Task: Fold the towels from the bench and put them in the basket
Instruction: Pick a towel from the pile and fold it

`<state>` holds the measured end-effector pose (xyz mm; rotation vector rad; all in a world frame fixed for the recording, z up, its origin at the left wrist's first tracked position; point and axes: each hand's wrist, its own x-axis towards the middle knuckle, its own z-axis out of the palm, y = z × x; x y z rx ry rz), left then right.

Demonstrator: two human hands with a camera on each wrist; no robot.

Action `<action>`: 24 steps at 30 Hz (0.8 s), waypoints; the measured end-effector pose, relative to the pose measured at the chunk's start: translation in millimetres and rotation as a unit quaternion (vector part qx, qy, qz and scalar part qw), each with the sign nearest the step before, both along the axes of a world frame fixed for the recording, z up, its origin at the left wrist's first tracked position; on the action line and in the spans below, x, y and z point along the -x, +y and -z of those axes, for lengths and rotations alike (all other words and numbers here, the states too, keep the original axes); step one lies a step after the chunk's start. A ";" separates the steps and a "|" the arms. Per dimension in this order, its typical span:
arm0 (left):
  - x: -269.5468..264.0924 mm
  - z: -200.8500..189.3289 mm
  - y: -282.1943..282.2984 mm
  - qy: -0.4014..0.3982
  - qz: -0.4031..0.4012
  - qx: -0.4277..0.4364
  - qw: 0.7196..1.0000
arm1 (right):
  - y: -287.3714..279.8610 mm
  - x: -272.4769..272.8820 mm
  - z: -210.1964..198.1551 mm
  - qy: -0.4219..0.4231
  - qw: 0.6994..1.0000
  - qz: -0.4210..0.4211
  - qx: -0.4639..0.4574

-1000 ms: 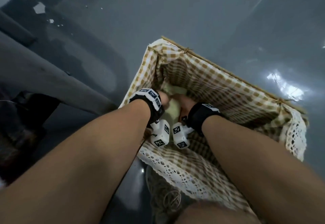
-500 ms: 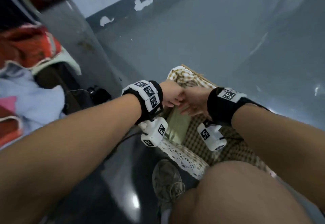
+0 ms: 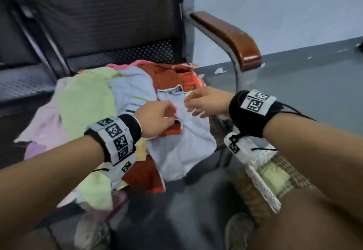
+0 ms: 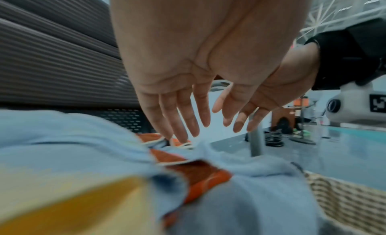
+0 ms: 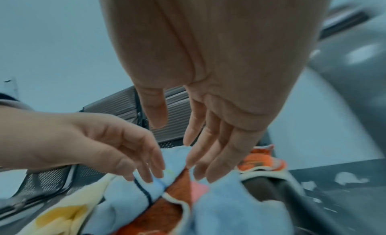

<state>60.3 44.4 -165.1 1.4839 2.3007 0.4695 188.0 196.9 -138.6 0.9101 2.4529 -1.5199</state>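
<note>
My left hand [image 3: 155,119] and right hand [image 3: 206,102] hover with fingers loose and spread, gripping nothing, tips just above the light blue towel [image 3: 182,147]. It lies directly under the fingertips, atop the heap on the bench [image 3: 25,85], so I judge it the easiest pick. The basket [image 3: 261,189] sits below my right wrist.

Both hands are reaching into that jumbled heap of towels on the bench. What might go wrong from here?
1. The light blue towel lies tangled with the orange towel; when the left hand and right hand lift one, the other may drag along.
2. Several towels already droop over the bench edge, so a tug could spill them onto the floor.
</note>
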 end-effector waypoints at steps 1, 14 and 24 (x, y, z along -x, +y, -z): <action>15.2 5.2 -16.3 0.020 -0.017 0.001 1.000 | -8.9 20.3 3.5 0.002 1.000 -0.014 -0.024; 92.4 42.5 -80.8 0.014 -0.119 -0.028 0.992 | -65.7 141.6 70.0 -0.010 0.980 0.009 -0.199; 108.4 28.2 -78.3 0.070 -0.227 -0.105 0.966 | -83.1 115.6 -3.2 0.308 0.929 0.150 0.142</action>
